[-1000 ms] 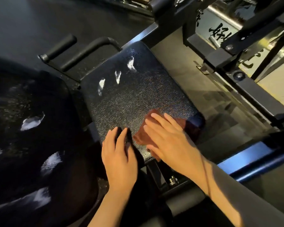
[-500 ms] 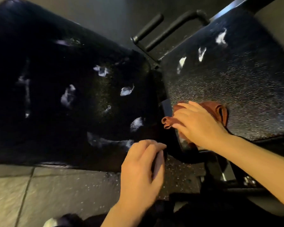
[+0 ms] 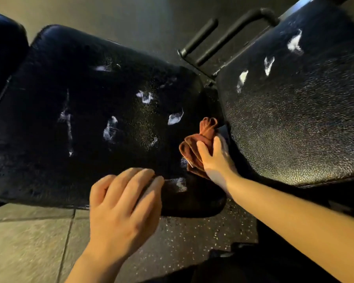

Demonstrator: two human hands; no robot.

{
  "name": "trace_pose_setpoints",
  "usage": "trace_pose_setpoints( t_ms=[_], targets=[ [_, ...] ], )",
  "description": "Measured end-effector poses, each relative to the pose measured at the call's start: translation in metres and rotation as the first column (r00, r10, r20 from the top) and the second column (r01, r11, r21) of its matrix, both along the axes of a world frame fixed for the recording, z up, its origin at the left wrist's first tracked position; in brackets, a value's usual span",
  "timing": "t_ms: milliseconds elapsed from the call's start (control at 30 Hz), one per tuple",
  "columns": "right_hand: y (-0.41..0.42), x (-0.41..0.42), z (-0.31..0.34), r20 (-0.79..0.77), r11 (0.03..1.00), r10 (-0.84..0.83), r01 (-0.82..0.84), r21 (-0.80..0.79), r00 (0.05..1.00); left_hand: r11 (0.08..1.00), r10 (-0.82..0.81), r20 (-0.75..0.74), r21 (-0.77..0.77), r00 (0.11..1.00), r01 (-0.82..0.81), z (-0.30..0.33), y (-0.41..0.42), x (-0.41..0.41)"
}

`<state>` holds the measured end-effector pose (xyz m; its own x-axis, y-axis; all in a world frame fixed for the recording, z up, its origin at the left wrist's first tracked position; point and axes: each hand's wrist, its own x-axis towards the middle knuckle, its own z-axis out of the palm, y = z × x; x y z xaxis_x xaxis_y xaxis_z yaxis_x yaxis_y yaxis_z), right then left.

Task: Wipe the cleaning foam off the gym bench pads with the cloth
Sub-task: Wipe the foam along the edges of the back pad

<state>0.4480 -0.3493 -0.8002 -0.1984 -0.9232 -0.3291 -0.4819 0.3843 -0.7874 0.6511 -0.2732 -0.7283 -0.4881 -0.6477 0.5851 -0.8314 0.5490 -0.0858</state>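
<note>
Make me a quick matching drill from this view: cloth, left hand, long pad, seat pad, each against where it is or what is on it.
1 cloth
2 left hand
3 long pad
4 seat pad

A three foam dabs near its far edge
B at the pad's near edge, holding nothing
C many foam streaks
D bunched under the right hand

Pairs: 1-D, 2-B, 3-C, 4-A

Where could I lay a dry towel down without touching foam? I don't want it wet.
The right pad's near half is foam-free, below its three dabs. The left pad is crowded: foam streaks across it, cloth and both hands at its near-right corner.
</note>
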Motion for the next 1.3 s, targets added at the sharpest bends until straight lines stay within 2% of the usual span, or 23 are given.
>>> trace_pose_setpoints(
  t_ms=[100, 267, 367, 433, 467, 533, 633, 700, 800, 867, 933, 1000, 1133, 1233, 1300],
  targets=[
    [-0.005, -0.004, -0.014, 0.010, 0.995, -0.096, 0.096, 0.012, 0.995, 0.992, 0.092, 0.036, -0.095, 0.995, -0.089, 0.005, -0.014, 0.009],
    [-0.068, -0.013, -0.026, 0.014, 0.909, -0.366, 0.354, 0.219, 0.930, 0.988, 0.071, 0.123, -0.148, 0.990, -0.053, -0.007, -0.023, 0.012],
    [-0.104, -0.011, -0.023, 0.211, 0.892, -0.446, 0.411, 0.189, 0.870, 0.986, 0.081, 0.122, -0.152, 0.989, -0.062, -0.013, -0.024, 0.011],
    [-0.109, -0.012, -0.022, 0.450, 0.916, -0.401, 0.354, 0.188, 0.798, 0.988, 0.079, 0.137, -0.146, 0.987, -0.058, -0.014, -0.026, 0.012],
    [-0.106, -0.012, -0.022, 0.515, 0.922, -0.386, 0.333, 0.196, 0.765, 0.989, 0.075, 0.144, -0.141, 0.987, -0.054, -0.014, -0.026, 0.013],
    [-0.091, -0.012, -0.023, 0.472, 0.923, -0.384, 0.336, 0.187, 0.793, 0.993, 0.049, 0.158, -0.114, 0.986, -0.032, -0.013, -0.025, 0.014],
    [-0.063, -0.011, -0.021, 0.181, 0.923, -0.375, 0.347, 0.166, 0.909, 0.997, 0.032, 0.156, -0.068, 0.987, -0.022, -0.008, -0.024, 0.013],
    [-0.037, -0.011, -0.019, 0.095, 0.930, -0.335, 0.313, 0.192, 0.937, 1.000, 0.005, 0.100, 0.006, 0.995, -0.006, -0.004, -0.021, 0.012],
    [0.006, -0.008, -0.020, -0.021, 0.918, -0.246, 0.240, 0.315, 0.969, 0.990, -0.098, 0.005, 0.105, 0.995, 0.097, 0.015, -0.018, 0.025],
    [0.017, -0.008, -0.027, -0.103, 0.872, -0.212, 0.236, 0.429, 0.972, 0.996, -0.070, 0.031, 0.059, 0.997, 0.068, 0.030, -0.019, 0.045],
    [0.009, -0.009, -0.029, -0.130, 0.867, -0.217, 0.252, 0.431, 0.967, 1.000, -0.002, 0.067, -0.013, 0.998, 0.003, 0.040, -0.025, 0.066],
    [-0.015, -0.006, -0.029, -0.077, 0.904, -0.260, 0.271, 0.330, 0.963, 0.998, 0.031, 0.105, -0.059, 0.994, -0.025, 0.040, -0.034, 0.076],
    [-0.083, -0.002, -0.026, -0.079, 0.877, -0.436, 0.443, 0.186, 0.897, 0.984, 0.042, 0.172, -0.178, 0.984, -0.011, 0.026, -0.039, 0.074],
    [-0.121, -0.005, -0.016, 0.011, 0.878, -0.455, 0.447, 0.169, 0.890, 0.983, 0.059, 0.180, -0.183, 0.982, -0.025, 0.025, -0.041, 0.075],
    [-0.129, -0.010, -0.019, 0.108, 0.899, -0.417, 0.392, 0.194, 0.903, 0.984, 0.080, 0.187, -0.169, 0.979, -0.049, 0.027, -0.041, 0.073]
  ],
)
